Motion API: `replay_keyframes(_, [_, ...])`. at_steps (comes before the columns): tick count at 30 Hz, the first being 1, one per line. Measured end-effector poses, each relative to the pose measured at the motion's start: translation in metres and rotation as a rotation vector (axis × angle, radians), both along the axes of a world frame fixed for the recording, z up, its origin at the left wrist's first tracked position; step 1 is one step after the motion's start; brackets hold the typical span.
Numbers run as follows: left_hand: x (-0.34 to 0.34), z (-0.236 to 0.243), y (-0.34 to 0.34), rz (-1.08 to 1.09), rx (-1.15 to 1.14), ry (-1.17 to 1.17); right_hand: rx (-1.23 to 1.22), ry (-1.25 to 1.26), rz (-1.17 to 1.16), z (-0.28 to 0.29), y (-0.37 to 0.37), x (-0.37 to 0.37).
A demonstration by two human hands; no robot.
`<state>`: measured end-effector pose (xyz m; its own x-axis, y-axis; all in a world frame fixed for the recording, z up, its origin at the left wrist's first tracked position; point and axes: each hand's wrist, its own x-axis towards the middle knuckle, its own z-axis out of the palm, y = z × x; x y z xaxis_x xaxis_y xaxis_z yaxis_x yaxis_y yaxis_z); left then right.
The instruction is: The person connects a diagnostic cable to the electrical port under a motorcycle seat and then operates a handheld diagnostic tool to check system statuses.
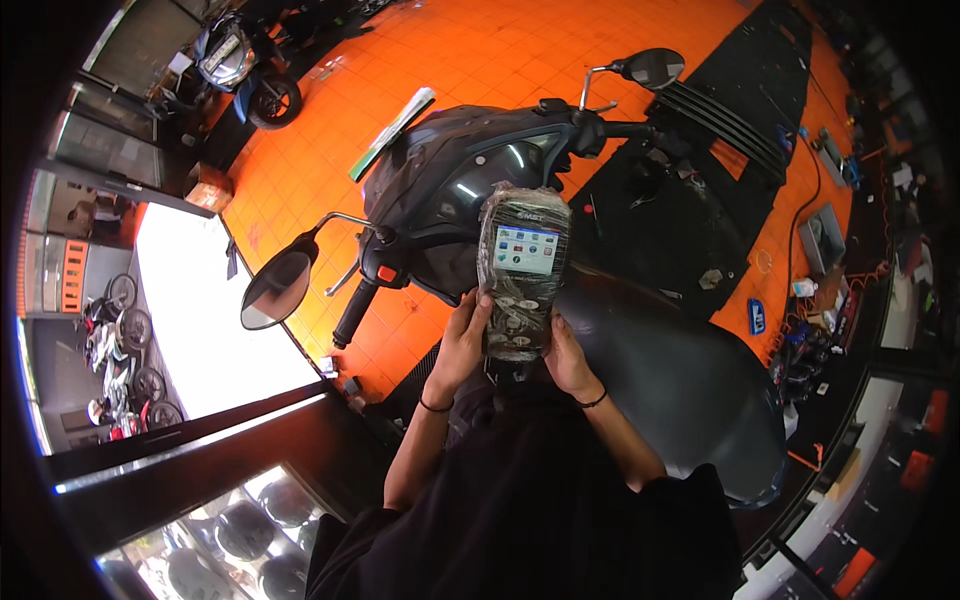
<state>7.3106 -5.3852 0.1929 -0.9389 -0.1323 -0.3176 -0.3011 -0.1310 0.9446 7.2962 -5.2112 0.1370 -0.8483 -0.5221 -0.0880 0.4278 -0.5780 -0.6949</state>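
Note:
A handheld electronic device point(522, 250) wrapped in crinkled clear plastic is held upright in front of me, its screen lit with small icons above a dark keypad. My left hand point(460, 345) grips its lower left edge, and my right hand point(568, 358) holds the lower right edge. Behind it is the dark body of a scooter point(450, 160), with a left grip point(352, 315), a red switch and a mirror point(275, 290) on a stalk. The black seat point(670, 390) lies to the right, just past my right hand.
An orange tiled floor point(420, 50) surrounds the scooter, with a black mat point(640, 240) at right. Another scooter point(240, 70) stands upper left, motorbikes point(120, 340) outside the bright doorway. Tools, hoses and a grey bin point(820, 240) line the right side. A glass case point(210, 540) sits lower left.

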Motion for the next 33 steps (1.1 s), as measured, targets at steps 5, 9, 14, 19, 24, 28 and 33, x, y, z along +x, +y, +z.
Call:
replay_keyframes(5, [-0.001, -0.014, 0.001, 0.016, 0.078, 0.236, -0.046, -0.095, -0.092, 0.006, 0.008, 0.002])
replay_keyframes(9, [0.003, 0.002, 0.007, 0.088, -0.034, 0.162, 0.039, -0.046, -0.102, 0.009, 0.012, -0.005])
replay_keyframes(14, [0.003, -0.008, 0.010, 0.100, -0.072, 0.181, 0.178, 0.046, -0.079, 0.021, 0.016, -0.016])
replay_keyframes(19, [0.004, 0.001, 0.010, 0.113, -0.050, 0.130, 0.294, 0.172, 0.037, 0.029, 0.027, -0.028])
replay_keyframes(24, [0.010, -0.017, 0.000, 0.122, 0.040, 0.132, 0.336, 0.197, 0.087, 0.039, 0.028, -0.028])
replay_keyframes(28, [0.015, -0.017, -0.003, 0.169, 0.106, 0.160, 0.381, 0.233, 0.107, 0.033, 0.028, -0.026])
replay_keyframes(33, [0.014, 0.003, -0.004, 0.268, -0.243, 0.135, 0.411, 0.247, 0.076, 0.030, 0.031, -0.022])
